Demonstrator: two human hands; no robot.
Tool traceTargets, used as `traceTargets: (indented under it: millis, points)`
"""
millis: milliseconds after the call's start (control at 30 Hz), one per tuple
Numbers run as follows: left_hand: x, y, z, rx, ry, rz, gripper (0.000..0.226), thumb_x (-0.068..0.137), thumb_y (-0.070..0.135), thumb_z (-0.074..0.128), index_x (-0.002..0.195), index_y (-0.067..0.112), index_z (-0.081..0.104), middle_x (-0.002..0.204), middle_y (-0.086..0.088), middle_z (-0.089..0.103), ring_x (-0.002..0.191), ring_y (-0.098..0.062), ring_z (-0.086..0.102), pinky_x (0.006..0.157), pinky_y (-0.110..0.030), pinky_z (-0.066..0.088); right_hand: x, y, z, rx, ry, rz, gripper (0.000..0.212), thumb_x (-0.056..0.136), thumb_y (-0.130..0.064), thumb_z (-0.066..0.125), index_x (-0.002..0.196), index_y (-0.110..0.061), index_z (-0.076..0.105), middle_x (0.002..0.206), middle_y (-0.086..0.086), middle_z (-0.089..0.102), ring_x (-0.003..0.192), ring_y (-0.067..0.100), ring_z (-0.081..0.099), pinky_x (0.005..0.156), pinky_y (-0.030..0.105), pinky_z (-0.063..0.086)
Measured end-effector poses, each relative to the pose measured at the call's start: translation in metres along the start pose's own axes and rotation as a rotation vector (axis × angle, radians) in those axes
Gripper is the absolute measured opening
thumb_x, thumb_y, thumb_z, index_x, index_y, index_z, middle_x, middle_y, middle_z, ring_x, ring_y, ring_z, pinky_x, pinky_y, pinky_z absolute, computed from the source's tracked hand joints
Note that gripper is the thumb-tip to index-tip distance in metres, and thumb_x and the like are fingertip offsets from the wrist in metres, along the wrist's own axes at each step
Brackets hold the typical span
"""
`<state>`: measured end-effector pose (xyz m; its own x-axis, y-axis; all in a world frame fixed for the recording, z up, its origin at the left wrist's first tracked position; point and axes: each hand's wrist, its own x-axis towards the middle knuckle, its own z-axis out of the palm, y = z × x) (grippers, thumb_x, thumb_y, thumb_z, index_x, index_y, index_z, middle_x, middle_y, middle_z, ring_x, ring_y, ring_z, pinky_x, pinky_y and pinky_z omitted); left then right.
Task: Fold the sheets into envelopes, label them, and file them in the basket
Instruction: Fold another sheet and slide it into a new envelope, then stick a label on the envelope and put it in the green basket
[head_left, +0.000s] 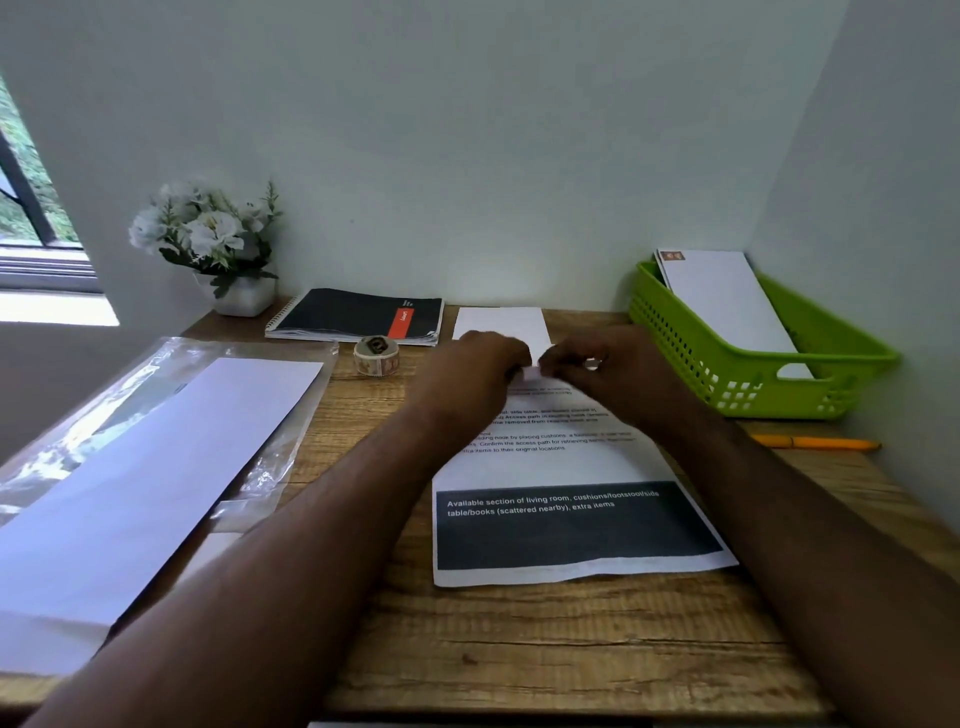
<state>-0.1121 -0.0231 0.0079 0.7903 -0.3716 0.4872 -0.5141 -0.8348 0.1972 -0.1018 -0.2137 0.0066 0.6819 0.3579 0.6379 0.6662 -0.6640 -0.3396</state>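
A printed sheet (561, 499) is laid flat on the wooden desk (545, 649); its far end is pinched by the left hand (483, 364) and the right hand (597, 364), fingers curled, almost touching; an envelope (501, 323) lies just beyond; a tape roll (376, 356) and notebook (358, 315) are seen to the left, a green basket (753, 358) holding an envelope to the right, an orange pen (815, 443) before it.
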Motion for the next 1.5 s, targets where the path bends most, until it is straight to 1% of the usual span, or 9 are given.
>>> traceTargets:
  millis: [167, 267, 400, 533, 700, 833, 1000, 1267, 1500]
  points:
    - [0.006, -0.018, -0.021, -0.794, 0.528, -0.268, 0.015, 0.088, 0.003, 0.061, 0.098, 0.011, 0.07, 0.087, -0.004, 0.071, 0.074, -0.007, 0.06, 0.07, -0.024, 0.049, -0.002, 0.004, -0.007, 0.079, 0.269, 0.027, 0.057, 0.086, -0.022, 0.07, 0.137, -0.014, 0.048, 0.14, 0.002, 0.048, 0.13, 0.009, 0.045, 0.109, 0.016, 0.032]
    - [0.007, -0.039, -0.034, -1.312, 0.534, -0.593, 0.023, 0.09, 0.004, 0.061, 0.108, 0.018, 0.064, 0.096, -0.008, 0.073, 0.085, -0.022, 0.069, 0.072, -0.04, 0.058, 0.0, 0.008, -0.006, -0.061, 0.288, -0.028, 0.065, 0.088, -0.03, 0.065, 0.144, -0.011, 0.038, 0.152, 0.002, 0.031, 0.144, 0.017, 0.023, 0.118, 0.031, 0.02]
    - [0.0, -0.067, -0.04, -1.035, 0.169, -0.829, 0.046, 0.083, -0.001, 0.068, 0.121, 0.021, 0.053, 0.118, -0.011, 0.061, 0.094, -0.026, 0.065, 0.066, -0.037, 0.057, -0.001, 0.014, -0.001, -0.177, 0.066, 0.088, 0.074, 0.082, -0.059, 0.055, 0.142, -0.019, 0.043, 0.151, -0.004, 0.035, 0.142, 0.014, 0.027, 0.117, 0.033, 0.019]
    - [-0.008, -0.072, -0.045, -0.355, -0.122, -0.757, 0.056, 0.077, 0.002, 0.075, 0.126, 0.017, 0.053, 0.118, -0.01, 0.056, 0.1, -0.027, 0.057, 0.084, -0.041, 0.054, -0.013, 0.013, 0.012, -0.115, -0.603, 0.349, 0.065, 0.086, -0.06, 0.055, 0.143, -0.034, 0.038, 0.153, -0.017, 0.023, 0.14, 0.004, 0.023, 0.114, 0.019, 0.011]
    - [-0.013, -0.074, -0.054, -0.075, -0.345, -0.712, 0.057, 0.078, 0.008, 0.077, 0.128, 0.013, 0.048, 0.115, -0.012, 0.057, 0.091, -0.024, 0.057, 0.078, -0.037, 0.054, -0.008, 0.014, 0.018, -0.233, -0.537, 0.261, 0.05, 0.093, -0.044, 0.053, 0.14, -0.029, 0.044, 0.156, -0.003, 0.026, 0.146, 0.015, 0.016, 0.118, 0.034, 0.015]
    - [-0.013, -0.079, -0.053, -0.013, -0.34, -0.744, 0.057, 0.079, 0.007, 0.076, 0.127, 0.01, 0.046, 0.121, -0.015, 0.058, 0.107, -0.032, 0.058, 0.09, -0.044, 0.053, -0.006, 0.004, 0.019, -0.141, -0.432, 0.227, 0.045, 0.093, -0.041, 0.054, 0.135, -0.024, 0.052, 0.149, -0.002, 0.04, 0.14, 0.01, 0.029, 0.111, 0.022, 0.02]
    - [-0.01, -0.085, -0.044, 0.094, -0.256, -0.732, 0.03, 0.089, 0.016, 0.059, 0.118, 0.007, 0.052, 0.098, -0.011, 0.059, 0.093, -0.029, 0.059, 0.082, -0.041, 0.051, -0.012, -0.003, 0.026, -0.119, -0.702, 0.302, 0.063, 0.091, -0.059, 0.044, 0.147, -0.036, 0.027, 0.159, -0.01, 0.014, 0.147, 0.01, 0.008, 0.12, 0.033, 0.005]
    - [-0.003, -0.088, -0.009, 0.26, -0.135, -0.625, 0.036, 0.089, 0.033, 0.059, 0.124, 0.025, 0.061, 0.13, -0.01, 0.045, 0.123, -0.035, 0.035, 0.098, -0.046, 0.032, -0.013, -0.005, 0.028, -0.142, -0.771, 0.304, 0.067, 0.091, -0.061, 0.038, 0.15, -0.037, 0.017, 0.16, -0.009, 0.005, 0.147, 0.01, -0.001, 0.119, 0.033, -0.002]
    - [0.009, -0.069, -0.002, -0.476, 0.276, -0.394, 0.017, 0.076, 0.035, 0.077, 0.084, 0.02, 0.077, 0.101, -0.006, 0.053, 0.089, 0.001, 0.049, 0.077, -0.012, 0.037, -0.007, -0.013, 0.019, 0.074, -0.42, 0.311, 0.073, 0.086, -0.06, 0.048, 0.149, -0.033, 0.024, 0.153, -0.014, 0.027, 0.139, 0.002, 0.026, 0.109, 0.016, 0.019]
